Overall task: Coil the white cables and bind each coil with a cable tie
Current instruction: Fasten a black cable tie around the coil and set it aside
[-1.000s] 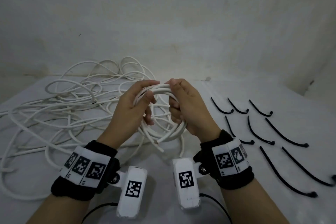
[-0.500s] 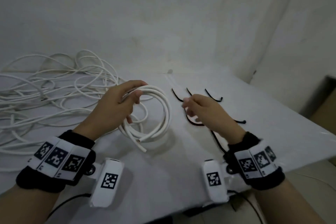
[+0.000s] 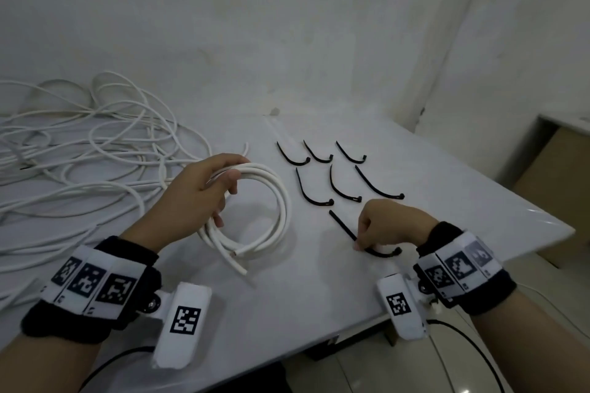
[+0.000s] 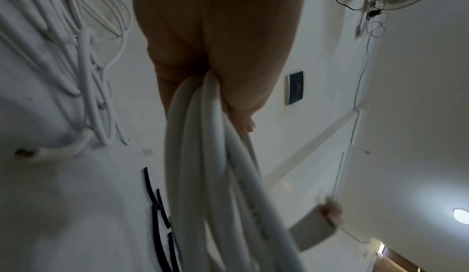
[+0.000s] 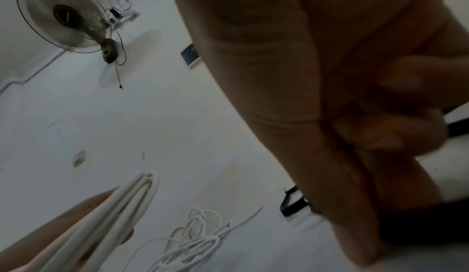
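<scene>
My left hand grips a coil of white cable by its upper left side and holds it just above the white table. The coil's two cut ends stick out at the bottom. In the left wrist view the coil's strands run out from under my curled fingers. To the right of the coil my right hand is down on the table, with its fingertips pinching a black cable tie that lies flat there. The right wrist view shows curled fingers and a bit of black tie.
Several more black cable ties lie in rows beyond my right hand. A big tangle of loose white cable covers the table's left side. The table's right edge is close to my right wrist, with a brown box beyond it.
My right hand let go of the coil and moved right and down onto a cable tie. The left hand now holds the coil alone. The head view swung right.
</scene>
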Action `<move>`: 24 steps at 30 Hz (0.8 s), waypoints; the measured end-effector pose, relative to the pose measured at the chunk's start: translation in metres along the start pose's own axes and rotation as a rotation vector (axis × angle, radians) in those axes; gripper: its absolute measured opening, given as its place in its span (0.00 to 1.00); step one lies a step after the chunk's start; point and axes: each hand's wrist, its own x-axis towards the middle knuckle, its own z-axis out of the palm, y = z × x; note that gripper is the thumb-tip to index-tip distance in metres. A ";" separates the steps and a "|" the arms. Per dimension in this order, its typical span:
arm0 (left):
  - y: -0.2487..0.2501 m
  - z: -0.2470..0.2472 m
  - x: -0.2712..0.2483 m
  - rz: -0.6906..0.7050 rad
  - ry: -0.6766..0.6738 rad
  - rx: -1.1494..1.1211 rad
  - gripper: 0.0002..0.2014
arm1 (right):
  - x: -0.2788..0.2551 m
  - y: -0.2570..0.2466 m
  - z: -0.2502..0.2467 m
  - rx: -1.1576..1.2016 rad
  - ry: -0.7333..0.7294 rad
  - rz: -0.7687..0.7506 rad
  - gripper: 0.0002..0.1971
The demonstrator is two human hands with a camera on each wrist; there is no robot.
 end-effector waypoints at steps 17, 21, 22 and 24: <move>-0.010 -0.017 -0.006 -0.029 0.120 -0.138 0.11 | 0.046 -0.139 -0.012 0.733 0.388 -0.636 0.18; -0.014 -0.023 -0.005 -0.033 0.144 -0.187 0.11 | 0.057 -0.138 -0.007 1.007 0.282 -0.580 0.13; -0.014 -0.023 -0.004 -0.028 0.141 -0.187 0.11 | 0.059 -0.137 -0.005 1.043 0.250 -0.574 0.12; -0.015 -0.023 -0.004 -0.015 0.137 -0.175 0.11 | 0.059 -0.135 -0.002 1.110 0.149 -0.568 0.11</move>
